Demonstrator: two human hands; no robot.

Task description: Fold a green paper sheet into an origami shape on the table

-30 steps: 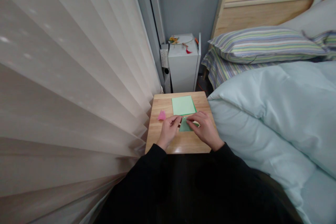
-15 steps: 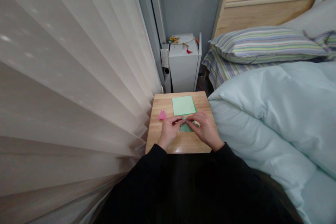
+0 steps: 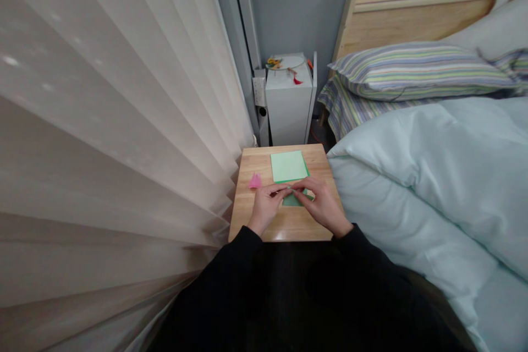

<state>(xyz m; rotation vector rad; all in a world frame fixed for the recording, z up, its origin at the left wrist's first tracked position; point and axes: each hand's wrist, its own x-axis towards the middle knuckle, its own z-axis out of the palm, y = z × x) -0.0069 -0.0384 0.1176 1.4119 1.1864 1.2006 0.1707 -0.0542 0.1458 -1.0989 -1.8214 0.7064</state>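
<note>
A piece of green paper (image 3: pixel 292 200) shows beneath and between my fingers, over the small wooden table. My left hand (image 3: pixel 269 202) pinches a small part of the green paper at its upper edge. From the other side my right hand (image 3: pixel 320 202) pinches at the same spot, its fingertips almost touching those of the left. My fingers hide most of the fold there. Just beyond my hands lies a stack of square light green paper (image 3: pixel 289 165). A folded pink paper piece (image 3: pixel 255 180) stands left of my left hand.
The wooden tabletop (image 3: pixel 256 160) is small, with a pleated curtain (image 3: pixel 165 121) close along its left. A bed with a pale blue quilt (image 3: pixel 433 154) borders the right. Behind the table stands a white cabinet (image 3: pixel 289 115) with small trinkets on top.
My fingertips have closed slightly over the small light green part between them, so less of it shows. Everything else stays in place.
</note>
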